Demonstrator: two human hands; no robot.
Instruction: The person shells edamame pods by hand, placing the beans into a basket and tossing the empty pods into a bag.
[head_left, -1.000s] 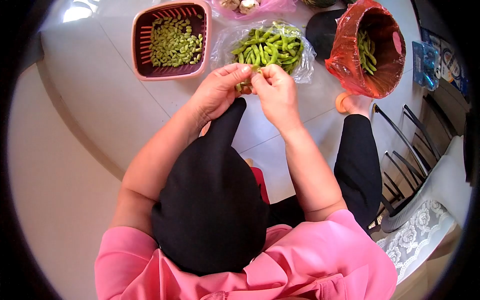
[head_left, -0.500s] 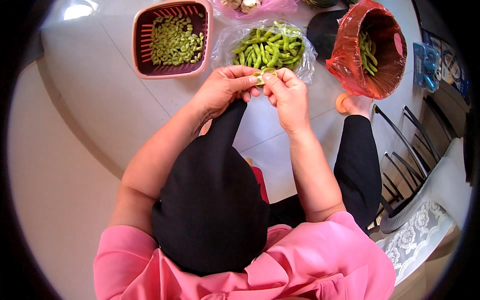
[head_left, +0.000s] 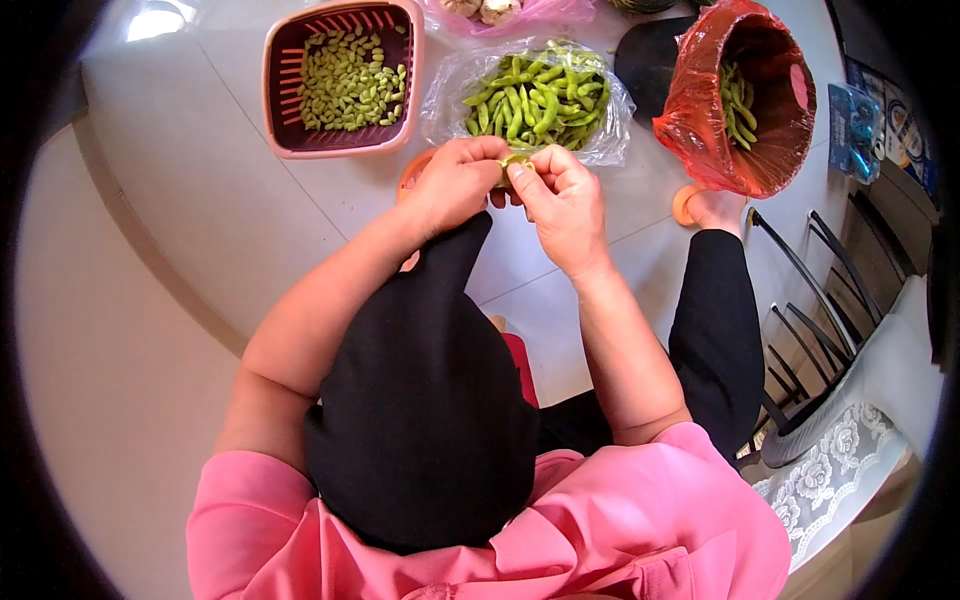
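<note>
Between my two hands is a green soybean pod (head_left: 517, 163), split or bent, partly covered by the fingertips. My left hand (head_left: 458, 182) pinches one end of it, the back of the hand turned up. From the other side my right hand (head_left: 566, 200) grips it with thumb and forefinger. Just beyond the hands, a clear plastic bag (head_left: 617, 125) lies spread under a heap of whole soybean pods (head_left: 530, 98). Shelled beans (head_left: 350, 85) cover the bottom of a pink and dark slotted basket (head_left: 275, 100) at the upper left.
A red plastic bag (head_left: 690, 140) lines an upright container at the upper right, with pods or shells (head_left: 738, 105) inside. Garlic bulbs (head_left: 498, 10) sit in a pink bag at the top. A black metal-legged chair (head_left: 800, 290) and blue packaging (head_left: 855, 130) stand on the right.
Both hands have shifted slightly left with the pod. My left hand has rolled over so its back faces up, and its fingers have closed more around the pod.
</note>
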